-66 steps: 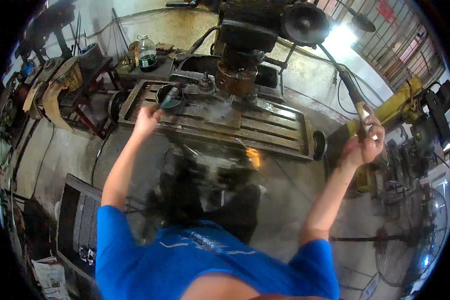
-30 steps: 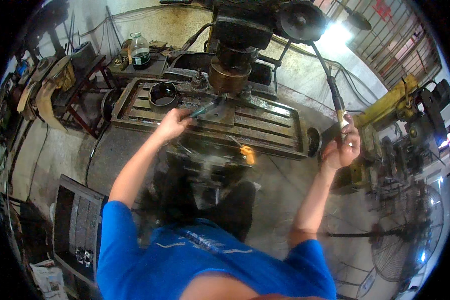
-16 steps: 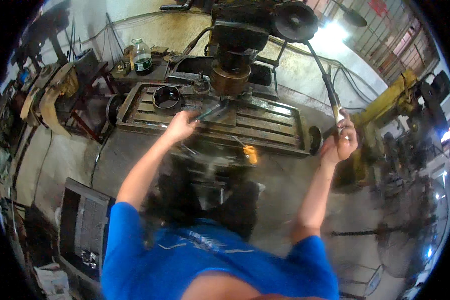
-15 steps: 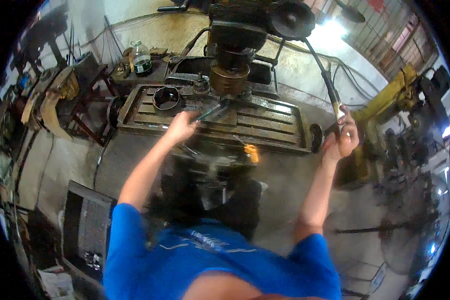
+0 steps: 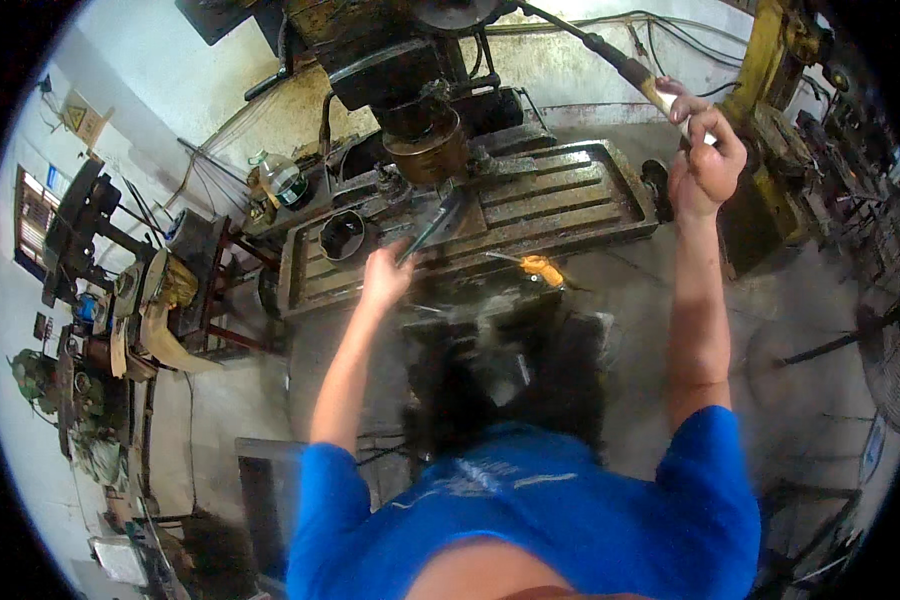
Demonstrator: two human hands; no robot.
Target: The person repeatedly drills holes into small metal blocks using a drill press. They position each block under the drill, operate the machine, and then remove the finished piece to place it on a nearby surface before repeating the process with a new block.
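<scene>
I see the left hand [image 5: 385,277] clasping a slim dark-green brush-like tool [image 5: 430,229], angled over the slotted grey metal table's [image 5: 625,165] front edge toward the brown cylindrical spindle [image 5: 425,152]. Right hand [image 5: 708,160] grips the long black lever's [image 5: 615,60] white handle [image 5: 667,101]. Looks mid-process; can't tell how much remains.

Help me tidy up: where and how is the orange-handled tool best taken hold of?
Probably by its chunky orange handle, from the person's side: the tool lies by the near edge of the slotted table, handle right, thin shaft pointing left.
</scene>
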